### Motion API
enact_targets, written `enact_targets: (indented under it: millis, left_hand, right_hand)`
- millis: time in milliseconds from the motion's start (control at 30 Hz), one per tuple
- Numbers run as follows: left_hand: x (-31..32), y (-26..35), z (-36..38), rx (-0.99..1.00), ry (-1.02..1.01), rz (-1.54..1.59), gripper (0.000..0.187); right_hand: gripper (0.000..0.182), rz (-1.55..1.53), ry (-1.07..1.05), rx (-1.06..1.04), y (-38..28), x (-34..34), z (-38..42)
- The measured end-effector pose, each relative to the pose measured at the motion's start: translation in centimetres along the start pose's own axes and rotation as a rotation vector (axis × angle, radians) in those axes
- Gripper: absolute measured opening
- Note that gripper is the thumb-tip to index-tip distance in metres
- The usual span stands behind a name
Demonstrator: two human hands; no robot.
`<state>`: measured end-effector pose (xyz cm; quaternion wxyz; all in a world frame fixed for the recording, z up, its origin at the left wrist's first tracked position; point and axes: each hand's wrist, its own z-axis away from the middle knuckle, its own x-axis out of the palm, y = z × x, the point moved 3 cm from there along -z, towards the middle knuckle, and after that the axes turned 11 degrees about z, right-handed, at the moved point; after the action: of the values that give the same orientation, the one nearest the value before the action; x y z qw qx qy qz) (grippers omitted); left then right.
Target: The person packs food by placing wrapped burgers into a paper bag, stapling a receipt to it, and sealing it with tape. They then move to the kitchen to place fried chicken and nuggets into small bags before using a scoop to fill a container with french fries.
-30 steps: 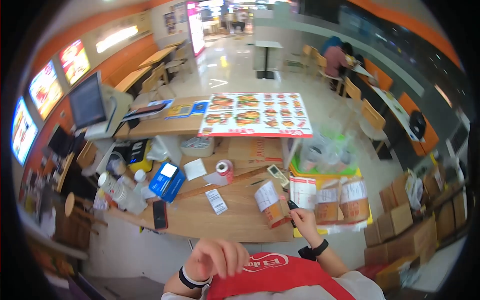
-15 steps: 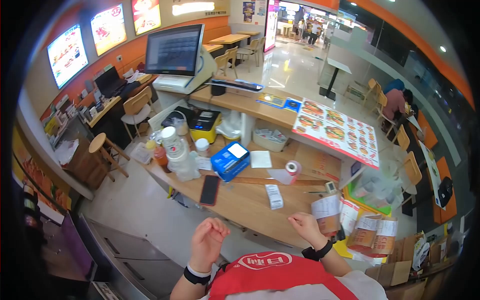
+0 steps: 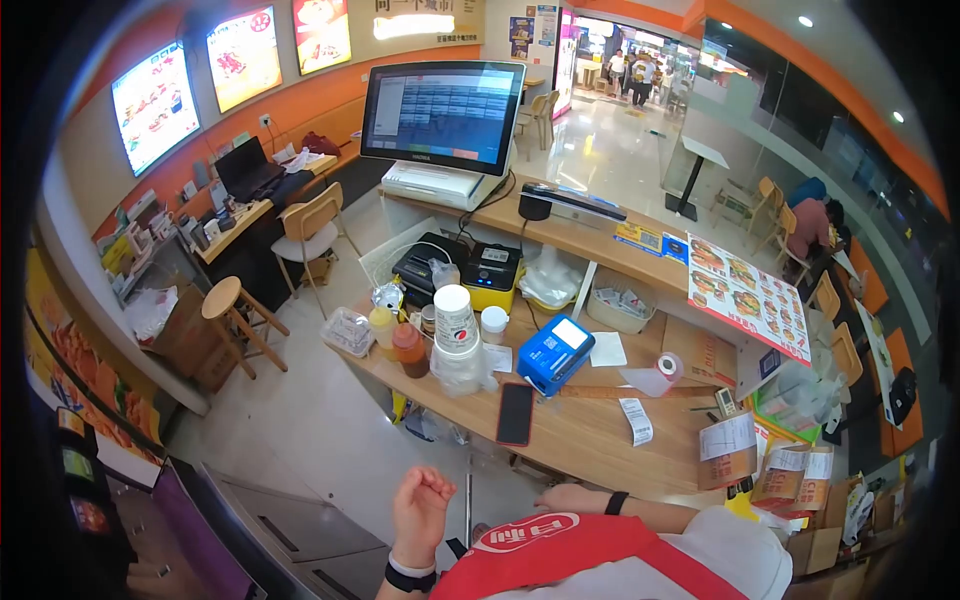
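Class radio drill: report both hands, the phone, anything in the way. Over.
Left hand raised, fingers curled, no object visible. Right hand near counter front, grip unclear. Phone flat on counter, nothing on top; blue box close beside it.

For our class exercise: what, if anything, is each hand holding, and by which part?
The left hand, raised with curled fingers, shows nothing held. Nothing shows in the right hand, but its palm is hidden.

Wood bench (image 3: 585, 430): phone (image 3: 515, 414) by near edge; clear tub (image 3: 347, 332) at L end, then sauce btls (image 3: 409, 350), cup stack (image 3: 456, 325); blue box (image 3: 554, 355) approx mid; receipt (image 3: 636, 421), paper roll (image 3: 667, 368) further R; paper bag (image 3: 728, 452) nr R corner.
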<state>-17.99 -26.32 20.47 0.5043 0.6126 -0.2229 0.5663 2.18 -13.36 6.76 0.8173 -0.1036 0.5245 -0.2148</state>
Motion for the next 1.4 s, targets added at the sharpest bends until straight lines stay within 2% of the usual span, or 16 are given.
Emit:
enact_targets:
  millis: [200, 267, 300, 400, 500, 733, 833, 900, 933, 1000, 1033, 1100, 1133, 1200, 1333, 1400]
  left_hand:
    - [-2.2, 1.9, 0.7, 0.122, 0.134, 0.108, 0.017]
    - [-2.7, 2.3, 1.3, 0.154, 0.237, 0.118, 0.017]
    - [-2.9, 2.5, 1.4, 0.148, 0.234, 0.106, 0.017]
    - [-3.6, 2.4, 1.5, 0.200, 0.298, 0.065, 0.017]
    - [-3.6, 1.3, 0.5, 0.211, 0.309, 0.075, 0.017]
    - [-0.4, -2.5, -2.5, 0.036, 0.265, 0.046, 0.017]
    - [-0.4, -2.4, -2.7, 0.013, 0.269, 0.025, 0.017]
    - [-0.8, -2.1, -2.9, 0.001, 0.278, 0.027, 0.017]
    - [-1.1, -1.7, -3.1, 0.001, 0.293, 0.022, 0.017]
    - [-1.6, -0.9, -3.6, 0.000, 0.308, 0.016, 0.017]
    - [-1.9, -0.6, -3.9, -0.035, 0.304, 0.027, 0.016]
    - [-2.6, 0.6, -4.5, -0.061, 0.301, 0.037, 0.016]
    - [-2.7, 1.4, -5.0, -0.071, 0.287, 0.030, 0.016]
    - [-3.1, 3.7, -5.5, -0.082, 0.273, 0.013, 0.016]
    - [-4.8, 9.9, -6.1, -0.039, 0.246, 0.035, 0.016]
    - [-5.8, 13.0, -6.1, -0.013, 0.263, 0.055, 0.017]
  right_hand:
    - [0.058, -0.062, -0.274, 0.092, 4.0, -1.4, 0.4]
    - [0.060, -0.224, -0.513, 0.173, 5.6, -0.6, 1.2]
    - [0.060, -0.234, -0.504, 0.170, 5.9, -0.2, 1.5]
    - [0.062, -0.775, -0.284, 0.203, 6.4, 1.1, 3.1]
    - [0.052, -1.145, -0.229, 0.227, 7.8, 3.5, 3.5]
    - [0.038, -0.678, -0.148, 0.029, 7.3, 1.4, 4.8]
    - [0.035, -0.765, -0.240, 0.041, 6.7, 0.9, 4.7]
    - [0.032, -1.287, -0.265, 0.381, 7.6, 3.2, 3.9]
    - [0.032, -1.286, -0.265, 0.381, 7.8, 3.8, 3.7]
    - [0.032, -1.034, -0.081, 0.004, 7.7, 4.0, 3.6]
    - [0.032, -1.033, -0.082, 0.002, 7.9, 5.1, 3.0]
    - [0.032, -0.266, 0.162, -0.218, 8.2, 6.4, 1.0]
    - [0.032, -0.264, 0.163, -0.224, 8.1, 6.8, -0.1]
    - [0.035, -0.852, 0.010, 0.056, 8.0, 8.6, -2.9]
    - [0.040, -0.765, -0.074, 0.355, 3.2, 4.6, -7.3]
    - [0.045, -0.960, -0.119, 0.450, 2.2, 5.5, -10.0]
